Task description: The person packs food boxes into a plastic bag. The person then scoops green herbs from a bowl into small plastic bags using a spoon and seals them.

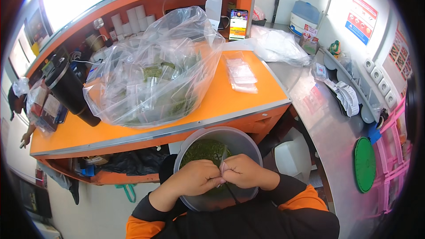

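My left hand and my right hand meet over a round plastic bucket, pinching the edge of a small clear zip bag between them. Chopped green herbs or leaves lie inside the bucket, with a dark thin handle near its lower side. On the orange counter beyond, a large clear plastic bag holds many small bags, some with green contents. To its right lies a stack of flat clear zip bags.
A black tumbler stands at the counter's left. A lit phone leans at the back. The steel counter on the right holds receipts and a green lid. Another person's hand shows at far left.
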Available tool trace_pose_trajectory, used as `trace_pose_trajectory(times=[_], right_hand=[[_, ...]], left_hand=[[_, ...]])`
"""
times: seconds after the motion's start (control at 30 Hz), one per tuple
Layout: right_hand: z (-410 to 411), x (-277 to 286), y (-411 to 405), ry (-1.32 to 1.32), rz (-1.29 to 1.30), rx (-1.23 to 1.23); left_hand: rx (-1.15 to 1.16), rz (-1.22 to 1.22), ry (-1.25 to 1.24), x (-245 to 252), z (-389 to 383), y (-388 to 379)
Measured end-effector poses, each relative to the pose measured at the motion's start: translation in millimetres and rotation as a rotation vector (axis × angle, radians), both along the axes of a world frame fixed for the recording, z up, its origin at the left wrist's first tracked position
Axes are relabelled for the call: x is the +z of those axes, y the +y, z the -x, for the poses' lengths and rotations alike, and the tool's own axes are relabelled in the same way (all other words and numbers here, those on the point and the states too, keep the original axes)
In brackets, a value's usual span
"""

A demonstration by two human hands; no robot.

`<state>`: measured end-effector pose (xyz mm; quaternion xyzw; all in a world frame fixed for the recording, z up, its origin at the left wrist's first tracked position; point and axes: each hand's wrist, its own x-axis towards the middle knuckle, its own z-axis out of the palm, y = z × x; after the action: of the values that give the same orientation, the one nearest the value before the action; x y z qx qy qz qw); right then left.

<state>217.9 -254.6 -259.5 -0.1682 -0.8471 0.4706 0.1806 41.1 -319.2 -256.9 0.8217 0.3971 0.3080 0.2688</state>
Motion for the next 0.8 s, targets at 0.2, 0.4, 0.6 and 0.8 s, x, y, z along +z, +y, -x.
trace_pose_trajectory(times=[0.2,0.4,0.6,0.8], right_hand=[[-9,10,3,-0.074,-0.255,-0.123],[-7,27,-17,0.162,-0.563,-0.18],[-9,7,-14,-0.248,-0.817,0.005],[-17,16,-22,-0.193,-0.585,0.137]], left_hand=[[0.251,-0.094,0.021,-6,-1,-3],[0.258,-0.052,-0.075,-4,2,2],[0.2,-0.088,0.052,-12,4,-2],[-0.036,0.316,-0.4,2,5,-5]])
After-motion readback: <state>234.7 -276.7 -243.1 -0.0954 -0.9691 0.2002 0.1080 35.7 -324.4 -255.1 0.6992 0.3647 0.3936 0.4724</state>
